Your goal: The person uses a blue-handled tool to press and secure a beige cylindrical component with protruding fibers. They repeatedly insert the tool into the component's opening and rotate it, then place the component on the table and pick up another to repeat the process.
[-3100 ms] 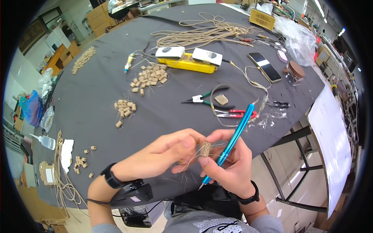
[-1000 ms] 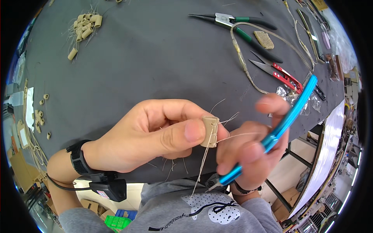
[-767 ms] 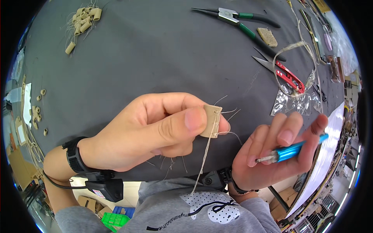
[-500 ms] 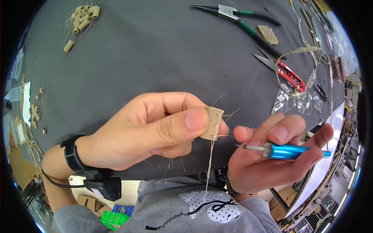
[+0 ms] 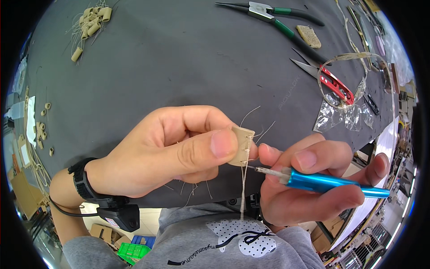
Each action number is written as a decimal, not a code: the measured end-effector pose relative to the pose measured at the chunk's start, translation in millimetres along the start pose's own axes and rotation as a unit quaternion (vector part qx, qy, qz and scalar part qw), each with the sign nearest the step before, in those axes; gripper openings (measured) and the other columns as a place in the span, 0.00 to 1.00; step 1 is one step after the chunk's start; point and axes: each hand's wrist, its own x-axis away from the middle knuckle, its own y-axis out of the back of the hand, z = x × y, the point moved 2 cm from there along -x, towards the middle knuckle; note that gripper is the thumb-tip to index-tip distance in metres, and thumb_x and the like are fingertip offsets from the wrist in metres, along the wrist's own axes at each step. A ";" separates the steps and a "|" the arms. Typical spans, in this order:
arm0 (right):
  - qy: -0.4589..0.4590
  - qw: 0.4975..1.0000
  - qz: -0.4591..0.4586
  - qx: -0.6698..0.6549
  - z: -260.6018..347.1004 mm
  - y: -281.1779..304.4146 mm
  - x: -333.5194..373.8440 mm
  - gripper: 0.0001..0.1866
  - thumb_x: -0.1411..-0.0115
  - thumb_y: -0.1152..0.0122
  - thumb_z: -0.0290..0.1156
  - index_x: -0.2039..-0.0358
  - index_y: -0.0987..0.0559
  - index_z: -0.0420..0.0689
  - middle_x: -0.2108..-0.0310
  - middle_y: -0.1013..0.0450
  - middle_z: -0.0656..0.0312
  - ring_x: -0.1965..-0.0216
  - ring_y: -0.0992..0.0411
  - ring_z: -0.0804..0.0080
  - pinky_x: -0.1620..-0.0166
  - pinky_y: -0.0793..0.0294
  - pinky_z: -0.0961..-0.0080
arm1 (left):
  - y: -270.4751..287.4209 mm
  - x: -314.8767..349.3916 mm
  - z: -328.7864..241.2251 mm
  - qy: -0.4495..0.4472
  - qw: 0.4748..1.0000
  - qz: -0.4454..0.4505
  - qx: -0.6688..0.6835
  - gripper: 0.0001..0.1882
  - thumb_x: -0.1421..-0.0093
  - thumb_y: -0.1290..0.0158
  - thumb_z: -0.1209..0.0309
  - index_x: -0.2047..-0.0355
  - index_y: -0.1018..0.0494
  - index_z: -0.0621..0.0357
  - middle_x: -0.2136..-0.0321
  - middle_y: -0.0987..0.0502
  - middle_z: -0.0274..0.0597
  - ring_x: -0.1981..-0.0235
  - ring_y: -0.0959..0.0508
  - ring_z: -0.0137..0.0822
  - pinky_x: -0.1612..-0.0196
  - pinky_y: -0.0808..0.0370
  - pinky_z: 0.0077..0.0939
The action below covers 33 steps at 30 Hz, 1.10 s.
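Note:
Between its thumb and fingers, my left hand (image 5: 179,148) pinches a small beige tube-like piece (image 5: 243,145). Stitches run along its right edge, and loose thread ends stick up from it. A light thread (image 5: 243,193) hangs from its lower end toward my shirt. My right hand (image 5: 309,179) grips a blue metallic handle tool (image 5: 322,181) with a thin needle-like tip, resembling an awl. That tip is right beside the lower corner of the beige piece; whether it touches cannot be made out.
Long-nose pliers (image 5: 264,12) with green and black handles lie far right, near a tan block (image 5: 309,36). Red thread snips (image 5: 336,85) rest by clear plastic (image 5: 336,114). A pile of beige tubes (image 5: 94,22) sits far left; smaller pieces (image 5: 41,127) lie nearer.
My right hand has moved the blue tool leftward, bringing its tip to the beige piece's lower edge. The beige piece has shifted slightly left and down in my left hand.

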 end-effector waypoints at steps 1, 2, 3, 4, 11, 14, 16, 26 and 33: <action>0.001 1.000 0.000 0.002 -0.2 0.5 0.2 0.22 0.43 0.67 0.38 0.49 0.51 0.48 0.78 0.40 0.60 0.89 0.46 0.80 0.79 0.33 0.83 | 0.2 -0.2 0.2 -0.001 1.000 -0.001 -0.001 0.19 0.51 0.50 0.55 0.74 0.37 0.61 0.82 0.38 0.32 0.87 0.43 0.18 0.85 0.47 0.11; 0.003 1.000 0.001 0.004 -1.1 0.8 -0.2 0.22 0.43 0.67 0.38 0.49 0.51 0.48 0.78 0.40 0.60 0.89 0.46 0.80 0.79 0.33 0.83 | 0.4 -0.5 0.4 -0.002 1.000 -0.001 -0.001 0.19 0.51 0.51 0.56 0.74 0.37 0.61 0.82 0.38 0.32 0.87 0.43 0.18 0.86 0.47 0.11; 0.004 1.000 0.002 0.004 -0.1 0.3 -0.2 0.22 0.43 0.67 0.38 0.49 0.52 0.48 0.78 0.40 0.60 0.89 0.46 0.80 0.79 0.34 0.83 | 0.3 0.0 0.3 -0.005 1.000 -0.003 -0.002 0.19 0.51 0.51 0.56 0.74 0.37 0.61 0.82 0.38 0.32 0.87 0.43 0.18 0.86 0.47 0.11; 0.005 1.000 0.002 0.004 -0.3 0.6 -0.7 0.22 0.43 0.67 0.38 0.49 0.52 0.48 0.78 0.40 0.60 0.89 0.46 0.80 0.79 0.34 0.83 | 0.1 0.5 0.0 -0.004 1.000 -0.002 -0.001 0.19 0.51 0.51 0.56 0.75 0.37 0.61 0.82 0.39 0.32 0.87 0.43 0.18 0.86 0.47 0.11; 0.012 1.000 0.005 0.010 -1.1 1.3 0.5 0.22 0.42 0.68 0.39 0.48 0.53 0.48 0.78 0.40 0.60 0.89 0.46 0.80 0.79 0.35 0.84 | -3.0 -0.3 -1.8 -0.014 1.000 0.001 0.005 0.19 0.51 0.51 0.56 0.75 0.38 0.61 0.84 0.41 0.30 0.87 0.45 0.18 0.86 0.48 0.11; 0.015 1.000 0.005 0.010 -0.8 2.0 -0.1 0.23 0.42 0.68 0.39 0.48 0.53 0.47 0.78 0.40 0.60 0.89 0.46 0.80 0.79 0.35 0.84 | -4.0 -0.3 -2.8 -0.016 1.000 0.000 0.003 0.19 0.51 0.51 0.56 0.75 0.38 0.61 0.84 0.41 0.30 0.87 0.45 0.17 0.86 0.49 0.10; 0.014 1.000 0.005 0.010 -1.2 2.4 0.4 0.23 0.42 0.68 0.40 0.48 0.53 0.47 0.78 0.40 0.60 0.89 0.46 0.80 0.79 0.36 0.84 | -4.4 -0.4 -2.9 -0.015 1.000 -0.004 0.002 0.19 0.51 0.51 0.56 0.75 0.38 0.61 0.84 0.41 0.30 0.87 0.45 0.17 0.86 0.49 0.10; 0.019 1.000 0.008 0.010 -2.6 2.4 0.2 0.24 0.42 0.69 0.40 0.47 0.55 0.47 0.78 0.40 0.59 0.89 0.46 0.80 0.80 0.37 0.85 | -3.3 0.5 -1.7 -0.014 1.000 -0.008 0.000 0.19 0.51 0.50 0.56 0.75 0.38 0.61 0.83 0.40 0.30 0.86 0.45 0.18 0.85 0.48 0.11; 0.021 1.000 0.002 0.021 -3.0 2.7 1.3 0.24 0.42 0.70 0.41 0.47 0.56 0.47 0.77 0.40 0.59 0.89 0.46 0.80 0.80 0.38 0.85 | -3.1 0.4 -3.1 -0.011 1.000 -0.003 -0.003 0.19 0.52 0.50 0.56 0.75 0.39 0.60 0.82 0.40 0.31 0.85 0.44 0.19 0.84 0.47 0.12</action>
